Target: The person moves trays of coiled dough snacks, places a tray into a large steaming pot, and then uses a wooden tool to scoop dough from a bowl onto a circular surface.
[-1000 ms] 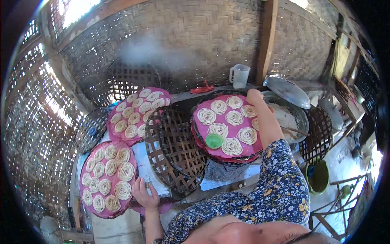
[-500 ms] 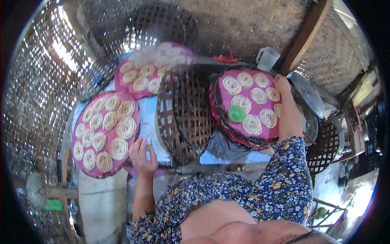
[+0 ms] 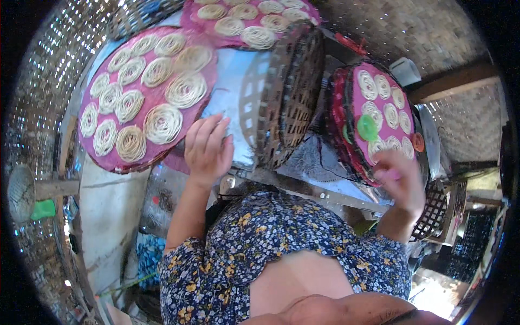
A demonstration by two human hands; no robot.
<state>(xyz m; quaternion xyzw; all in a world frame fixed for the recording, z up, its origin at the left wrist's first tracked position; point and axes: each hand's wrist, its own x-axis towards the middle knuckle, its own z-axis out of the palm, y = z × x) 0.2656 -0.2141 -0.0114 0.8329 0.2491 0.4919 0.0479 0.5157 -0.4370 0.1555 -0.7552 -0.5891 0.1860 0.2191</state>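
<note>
**Half-open left hand beside the noodle tray**

A strip of pale tabletop (image 3: 232, 81) gives room between the left hand (image 3: 208, 149) and the lattice basket (image 3: 300, 89) to its right. Just left of that hand is the rim of a round pink tray (image 3: 154, 97) bearing noodle coils (image 3: 163, 124). Its fingers are loosely curled, seemingly holding nothing; contact with the rim is unclear. The right hand (image 3: 402, 184), blurred with bent fingers, overlaps the near edge of the stacked trays (image 3: 356, 108); its grip cannot be told. Beyond the left hand, the far tray (image 3: 203, 30) is cut off.
</note>
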